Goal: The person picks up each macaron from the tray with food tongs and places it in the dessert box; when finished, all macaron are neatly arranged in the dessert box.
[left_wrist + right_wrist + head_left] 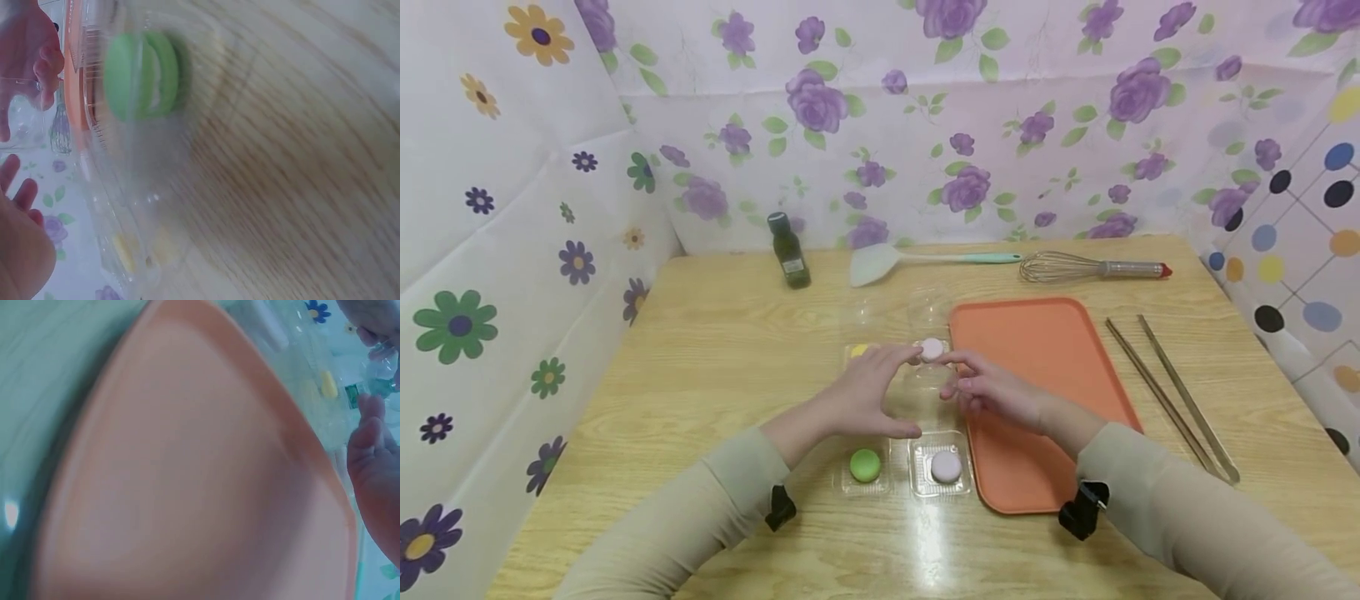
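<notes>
Handling clear lid (pixel 929 383) between hands looks like step under way. Left hand (pixel 868 392) spread, thumb wide; right hand (pixel 1000 398) partly bent, cannot tell if pinching. Lilac cookie (pixel 946 467) at six o'clock of lid. Next move probably calls for light, even fingertip control.

Green macaron (pixel 140 75) in clear container (pixel 99 128), upper left; right hand (pixel 25 47), upper-left edge; left hand (pixel 25 240), lower-left corner; tabletop (pixel 300 156), right.
</notes>
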Action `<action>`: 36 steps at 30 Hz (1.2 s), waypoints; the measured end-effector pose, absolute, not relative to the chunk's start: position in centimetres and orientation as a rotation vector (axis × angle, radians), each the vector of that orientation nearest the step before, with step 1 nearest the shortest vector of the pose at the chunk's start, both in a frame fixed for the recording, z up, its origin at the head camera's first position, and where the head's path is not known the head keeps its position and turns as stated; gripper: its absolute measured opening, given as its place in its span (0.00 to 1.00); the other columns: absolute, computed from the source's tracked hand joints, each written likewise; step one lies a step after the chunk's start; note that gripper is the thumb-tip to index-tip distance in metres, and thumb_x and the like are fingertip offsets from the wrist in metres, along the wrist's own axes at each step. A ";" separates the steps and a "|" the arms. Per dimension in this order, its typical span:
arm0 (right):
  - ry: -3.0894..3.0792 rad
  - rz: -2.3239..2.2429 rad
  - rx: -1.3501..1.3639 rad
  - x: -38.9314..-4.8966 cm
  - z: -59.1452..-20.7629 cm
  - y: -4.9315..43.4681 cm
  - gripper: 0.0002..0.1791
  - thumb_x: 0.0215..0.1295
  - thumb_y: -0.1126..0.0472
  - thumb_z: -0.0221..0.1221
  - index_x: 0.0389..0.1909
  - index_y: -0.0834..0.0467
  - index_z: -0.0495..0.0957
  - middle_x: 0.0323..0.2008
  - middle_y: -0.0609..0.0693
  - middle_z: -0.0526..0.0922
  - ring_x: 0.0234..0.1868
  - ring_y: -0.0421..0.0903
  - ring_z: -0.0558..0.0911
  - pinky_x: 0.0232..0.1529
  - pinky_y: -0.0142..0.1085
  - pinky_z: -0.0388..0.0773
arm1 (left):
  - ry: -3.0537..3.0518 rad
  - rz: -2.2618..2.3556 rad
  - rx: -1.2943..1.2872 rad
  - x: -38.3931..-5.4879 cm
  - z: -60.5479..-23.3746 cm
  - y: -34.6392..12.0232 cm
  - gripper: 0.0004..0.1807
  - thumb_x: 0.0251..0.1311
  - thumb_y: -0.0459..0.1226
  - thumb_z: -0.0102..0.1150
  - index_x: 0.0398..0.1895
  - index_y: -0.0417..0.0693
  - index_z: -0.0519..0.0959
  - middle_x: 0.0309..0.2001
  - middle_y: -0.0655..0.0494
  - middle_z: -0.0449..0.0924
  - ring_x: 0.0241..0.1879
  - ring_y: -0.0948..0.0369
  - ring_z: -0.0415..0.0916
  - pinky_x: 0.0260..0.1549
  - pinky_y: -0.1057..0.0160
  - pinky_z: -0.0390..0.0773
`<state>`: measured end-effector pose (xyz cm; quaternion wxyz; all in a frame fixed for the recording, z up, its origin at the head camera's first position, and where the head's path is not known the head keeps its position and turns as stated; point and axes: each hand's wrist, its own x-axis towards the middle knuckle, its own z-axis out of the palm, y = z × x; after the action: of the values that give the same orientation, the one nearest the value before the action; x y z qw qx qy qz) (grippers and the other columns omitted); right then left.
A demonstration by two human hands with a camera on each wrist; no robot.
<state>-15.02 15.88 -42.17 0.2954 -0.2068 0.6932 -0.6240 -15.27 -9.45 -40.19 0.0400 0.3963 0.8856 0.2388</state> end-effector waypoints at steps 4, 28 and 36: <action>2.086 -1.538 -0.790 -14.9 -41.9 16.3 0.28 0.66 0.63 0.51 0.67 0.57 0.59 0.48 0.62 0.74 0.43 0.56 0.74 0.42 0.42 0.74 | 2.608 0.831 1.061 -15.3 -40.0 -9.1 0.53 0.46 0.55 0.68 0.72 0.47 0.51 0.62 0.54 0.65 0.59 0.55 0.61 0.57 0.52 0.62; 2.504 -1.188 -1.002 -13.3 -41.5 17.2 0.44 0.44 0.49 0.72 0.64 0.53 0.65 0.55 0.45 0.70 0.43 0.45 0.70 0.38 0.41 0.74 | 2.589 0.854 1.022 -14.3 -39.9 -8.7 0.47 0.39 0.54 0.72 0.64 0.47 0.65 0.59 0.56 0.69 0.55 0.58 0.65 0.53 0.56 0.68; 2.519 -1.170 -1.025 -12.6 -41.9 17.0 0.48 0.42 0.46 0.73 0.65 0.56 0.63 0.61 0.51 0.63 0.50 0.47 0.69 0.45 0.46 0.74 | 2.629 0.770 1.032 -13.5 -40.3 -8.5 0.49 0.36 0.55 0.73 0.63 0.45 0.66 0.60 0.53 0.68 0.58 0.56 0.63 0.58 0.53 0.63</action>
<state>-12.58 16.97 -41.92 0.0905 -0.3448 0.8474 -0.3936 -13.53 -8.52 -40.25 0.1068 0.3506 0.8929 0.2616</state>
